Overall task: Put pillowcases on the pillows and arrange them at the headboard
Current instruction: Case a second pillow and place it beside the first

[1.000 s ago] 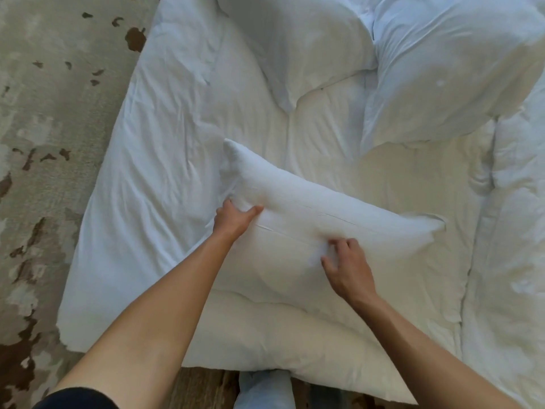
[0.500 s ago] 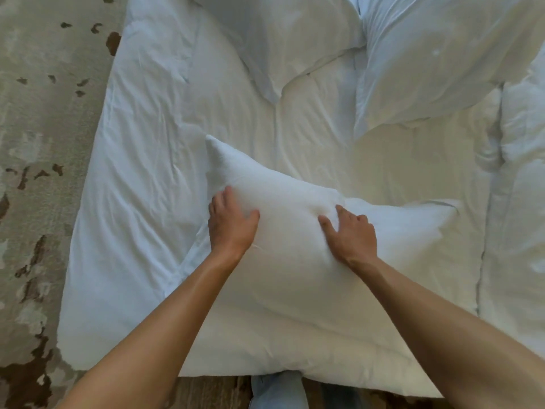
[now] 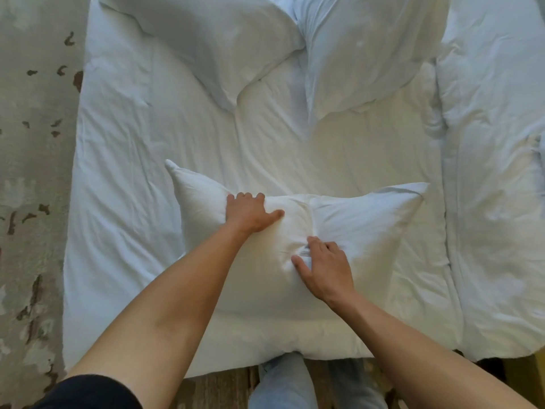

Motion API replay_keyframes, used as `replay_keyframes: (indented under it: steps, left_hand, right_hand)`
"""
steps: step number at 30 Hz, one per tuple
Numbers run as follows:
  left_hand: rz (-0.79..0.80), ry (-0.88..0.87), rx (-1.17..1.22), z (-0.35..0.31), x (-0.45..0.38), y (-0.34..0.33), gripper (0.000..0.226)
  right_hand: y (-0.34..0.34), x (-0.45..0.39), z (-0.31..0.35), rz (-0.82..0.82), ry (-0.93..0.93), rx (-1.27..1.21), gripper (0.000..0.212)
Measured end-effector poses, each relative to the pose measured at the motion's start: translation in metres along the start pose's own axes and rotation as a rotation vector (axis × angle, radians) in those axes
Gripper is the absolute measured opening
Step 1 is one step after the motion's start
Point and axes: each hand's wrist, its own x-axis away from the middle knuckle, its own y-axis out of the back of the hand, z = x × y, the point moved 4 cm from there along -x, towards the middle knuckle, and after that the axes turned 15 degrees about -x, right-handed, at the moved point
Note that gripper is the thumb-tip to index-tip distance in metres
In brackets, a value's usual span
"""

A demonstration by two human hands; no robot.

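A plump white pillow lies on the bed's near edge, its far corners pointing up left and right. My left hand grips its far upper edge left of the middle, fingers curled over the fold and thumb spread to the right. My right hand digs into the middle of the pillow, with puckered fabric gathered between thumb and fingers. Two cased white pillows, the left pillow and the right pillow, lie side by side at the far end of the bed.
The white sheet is wrinkled around the pillow. A bunched white duvet runs along the right side. Patterned beige carpet lies to the left. My legs in jeans stand against the bed's near edge.
The pillow has dropped from tilted to flatter on the bed. My left hand slid up to its far edge. My right hand pulled back toward me and now bunches the fabric at the centre.
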Motion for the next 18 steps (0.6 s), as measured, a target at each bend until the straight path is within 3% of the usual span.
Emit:
replay_keyframes:
  steps: [5, 8, 14, 18]
  left_hand:
    - [-0.030, 0.006, -0.033, 0.005, 0.049, -0.006, 0.092]
    - [-0.055, 0.000, -0.036, 0.005, 0.094, -0.013, 0.091]
    - [-0.051, -0.007, -0.039, 0.005, 0.163, -0.025, 0.088]
    - [-0.032, -0.016, -0.024, 0.003, 0.190, -0.022, 0.083]
  right_hand:
    - [0.018, 0.011, -0.002, 0.076, -0.013, -0.102, 0.048]
    - [0.034, 0.029, -0.006, 0.101, -0.087, -0.223, 0.054]
    - [0.055, 0.065, -0.010, 0.010, 0.059, -0.119, 0.070]
    - [0.061, 0.078, -0.020, 0.002, -0.056, -0.122, 0.083]
